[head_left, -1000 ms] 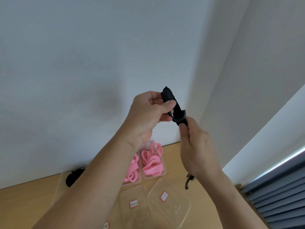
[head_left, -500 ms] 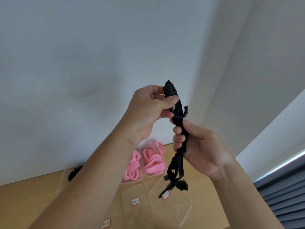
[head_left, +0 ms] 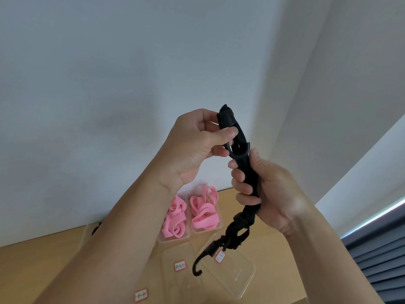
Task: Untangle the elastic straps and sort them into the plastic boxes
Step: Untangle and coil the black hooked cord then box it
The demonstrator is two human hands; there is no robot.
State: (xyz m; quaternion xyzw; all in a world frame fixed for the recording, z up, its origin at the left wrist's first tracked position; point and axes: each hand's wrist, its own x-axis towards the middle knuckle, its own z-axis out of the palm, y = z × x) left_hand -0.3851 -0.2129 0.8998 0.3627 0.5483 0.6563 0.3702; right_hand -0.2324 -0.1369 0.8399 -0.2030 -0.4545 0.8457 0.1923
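Light wooden table (head_left: 32, 270). Far row: two clear plastic boxes just beside each other, the left pink-strap box (head_left: 173, 239) and the right pink-strap box (head_left: 206, 231), each holding pink straps (head_left: 203, 213). Near row: near middle box (head_left: 175, 281) and near right box (head_left: 236, 279), each bearing a red-bordered label (head_left: 180, 265). Far-left box (head_left: 87, 233) is largely hidden by an arm; its dark contents cannot be identified.

Left hand (head_left: 197, 148) pinches, right hand (head_left: 271, 189) grips strap (head_left: 249, 215).

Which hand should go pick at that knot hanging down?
Probably the left hand: it only pinches the top hook, easy to release. The right hand grips the black strap just above the tangle, steadying it.
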